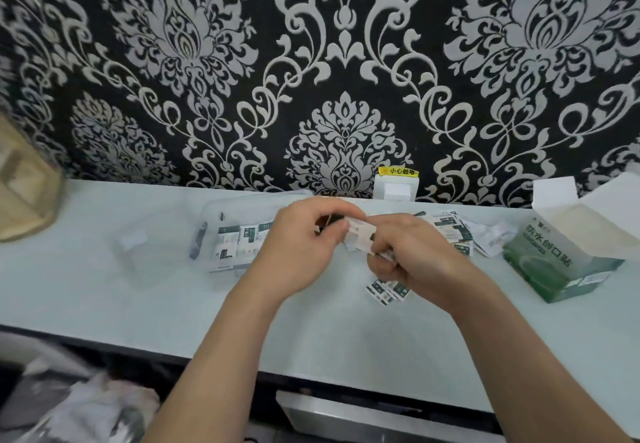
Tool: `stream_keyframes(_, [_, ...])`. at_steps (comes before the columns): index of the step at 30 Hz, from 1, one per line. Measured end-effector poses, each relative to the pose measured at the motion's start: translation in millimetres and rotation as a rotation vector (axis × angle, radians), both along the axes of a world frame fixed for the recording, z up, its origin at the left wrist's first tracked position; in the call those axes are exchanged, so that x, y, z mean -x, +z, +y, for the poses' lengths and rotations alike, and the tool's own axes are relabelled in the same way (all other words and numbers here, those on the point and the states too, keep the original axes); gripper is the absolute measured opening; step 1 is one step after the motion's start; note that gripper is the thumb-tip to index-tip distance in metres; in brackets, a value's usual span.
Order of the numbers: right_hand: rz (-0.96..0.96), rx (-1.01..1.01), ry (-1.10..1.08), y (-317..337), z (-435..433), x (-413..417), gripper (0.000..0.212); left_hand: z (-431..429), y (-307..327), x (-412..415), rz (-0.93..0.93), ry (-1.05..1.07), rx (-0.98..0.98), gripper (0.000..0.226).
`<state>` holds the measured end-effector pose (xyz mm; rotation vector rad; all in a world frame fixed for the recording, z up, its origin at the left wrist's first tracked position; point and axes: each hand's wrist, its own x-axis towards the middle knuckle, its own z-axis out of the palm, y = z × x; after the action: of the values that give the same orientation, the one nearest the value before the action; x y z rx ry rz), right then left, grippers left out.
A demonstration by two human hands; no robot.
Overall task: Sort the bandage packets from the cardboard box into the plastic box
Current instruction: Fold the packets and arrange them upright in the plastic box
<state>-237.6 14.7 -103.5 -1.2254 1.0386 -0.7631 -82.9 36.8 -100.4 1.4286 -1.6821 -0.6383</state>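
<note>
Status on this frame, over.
Left hand and right hand pinch packets. Some already in plastic box. Loose pile beside cardboard box. Nothing in the way.

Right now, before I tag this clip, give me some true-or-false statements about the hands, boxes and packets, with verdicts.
1. The left hand and right hand both grip bandage packets above the table. True.
2. The clear plastic box holds nothing. False: sorted packets already lie inside it.
3. The green cardboard box is open, on the person's right. True.
4. Every packet is either in a hand or in a box. False: loose packets lie on the table behind the right hand, and a few more lie in front of it.
</note>
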Motion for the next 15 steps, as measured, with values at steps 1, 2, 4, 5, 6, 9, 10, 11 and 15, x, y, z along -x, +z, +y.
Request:
stream_keyframes(1, [-0.013, -0.003, 0.0, 0, 0, -4, 0.035, 0, 0, -7, 0.05, 0.042, -0.009, 0.027])
stream_keyframes(2, [-0.04, 0.005, -0.013, 1, 0, -8, 0.035, 0, 1, -12, 0.099, 0.087, -0.021, 0.03])
stream_keyframes(4, [-0.118, 0.068, -0.099, 4, -1, -15, 0.024, 1, 2, -20, 0.219, 0.186, -0.036, 0.031])
stream_keyframes(5, [-0.166, 0.105, -0.17, 5, -3, -19, 0.016, 2, 2, -23, 0.279, 0.226, -0.044, 0.031])
stream_keyframes(6, [-0.213, 0.138, -0.246, 4, -4, -22, 0.011, 3, 2, -26, 0.322, 0.256, -0.052, 0.031])
stream_keyframes(9, [-0.349, 0.142, -0.398, 2, -6, -40, 0.009, 6, -1, -32, 0.372, 0.305, -0.098, 0.027])
stream_keyframes(10, [-0.405, 0.104, -0.411, 1, -6, -48, 0.011, 6, -1, -34, 0.389, 0.327, -0.099, 0.025])
stream_keyframes(11, [-0.455, 0.061, -0.4, 1, -6, -58, 0.013, 7, 0, -37, 0.416, 0.361, -0.09, 0.024])
stream_keyframes(15, [-0.222, 0.111, -0.255, 8, -10, -100, 0.007, 9, 4, -58, 0.486, 0.459, -0.054, 0.02])
